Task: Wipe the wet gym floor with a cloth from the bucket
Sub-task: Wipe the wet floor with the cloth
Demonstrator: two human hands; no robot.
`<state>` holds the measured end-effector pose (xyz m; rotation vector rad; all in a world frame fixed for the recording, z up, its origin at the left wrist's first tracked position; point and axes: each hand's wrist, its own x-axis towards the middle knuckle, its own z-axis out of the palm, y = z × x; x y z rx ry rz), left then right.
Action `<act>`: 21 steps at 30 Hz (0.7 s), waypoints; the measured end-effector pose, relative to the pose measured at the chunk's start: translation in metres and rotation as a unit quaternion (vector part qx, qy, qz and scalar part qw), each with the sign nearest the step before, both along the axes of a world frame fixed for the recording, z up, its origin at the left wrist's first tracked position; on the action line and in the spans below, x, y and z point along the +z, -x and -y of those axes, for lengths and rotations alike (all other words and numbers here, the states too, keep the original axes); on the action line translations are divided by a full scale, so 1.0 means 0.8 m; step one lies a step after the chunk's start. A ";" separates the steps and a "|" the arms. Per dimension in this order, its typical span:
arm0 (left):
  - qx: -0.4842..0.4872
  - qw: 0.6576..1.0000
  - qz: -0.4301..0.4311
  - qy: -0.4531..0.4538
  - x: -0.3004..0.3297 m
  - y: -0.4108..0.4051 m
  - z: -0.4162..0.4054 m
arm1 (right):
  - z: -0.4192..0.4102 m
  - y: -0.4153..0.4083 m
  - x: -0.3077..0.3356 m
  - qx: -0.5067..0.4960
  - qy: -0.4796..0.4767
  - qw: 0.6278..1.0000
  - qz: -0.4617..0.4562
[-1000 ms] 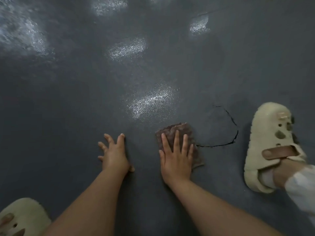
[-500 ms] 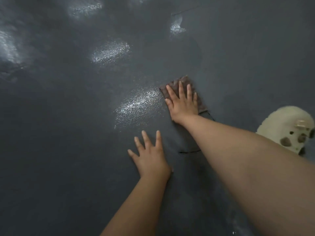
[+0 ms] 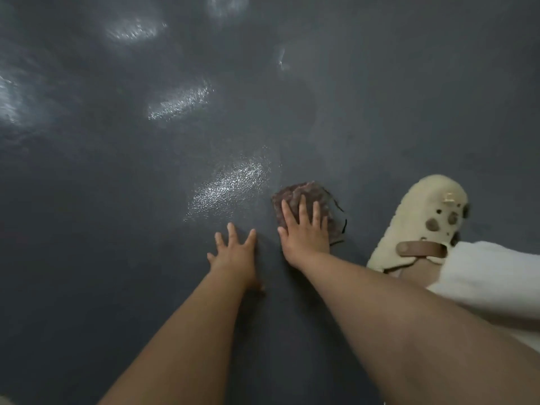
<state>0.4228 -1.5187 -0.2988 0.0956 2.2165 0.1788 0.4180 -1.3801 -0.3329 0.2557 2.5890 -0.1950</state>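
Observation:
A brown cloth (image 3: 304, 194) lies flat on the dark grey gym floor (image 3: 117, 229), right of centre. My right hand (image 3: 305, 232) presses down on it with straight, spread fingers, covering its near half. My left hand (image 3: 233, 255) rests flat on the bare floor just to the left, fingers spread, holding nothing. A shiny wet patch (image 3: 230, 185) glistens just left of the cloth. No bucket is in view.
My right foot in a cream clog (image 3: 420, 217) stands right of the cloth, with a white trouser leg (image 3: 491, 282) behind it. A thin dark crack (image 3: 344, 226) in the floor shows at the cloth's right edge. More wet patches (image 3: 178, 103) shine farther away.
My right hand has pulled the cloth back towards me, from beyond the crack to beside my left hand. The left hand stays planted on the floor.

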 end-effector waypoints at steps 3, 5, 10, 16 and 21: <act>0.017 0.999 -0.037 -0.013 0.029 -0.004 0.010 | -0.010 0.005 0.036 0.018 0.026 0.996 0.086; 0.040 0.997 -0.062 -0.028 0.056 -0.018 0.004 | -0.013 -0.004 0.066 0.026 0.033 0.995 0.092; 0.077 0.991 -0.094 -0.060 0.120 -0.060 -0.020 | -0.011 -0.058 0.128 -0.033 0.104 0.994 0.024; 0.080 0.985 -0.145 -0.051 0.193 -0.107 -0.027 | -0.026 -0.113 0.190 -0.057 0.126 0.990 -0.029; 0.086 0.980 -0.170 -0.051 0.222 -0.118 -0.018 | -0.026 -0.135 0.216 -0.073 0.121 0.989 -0.041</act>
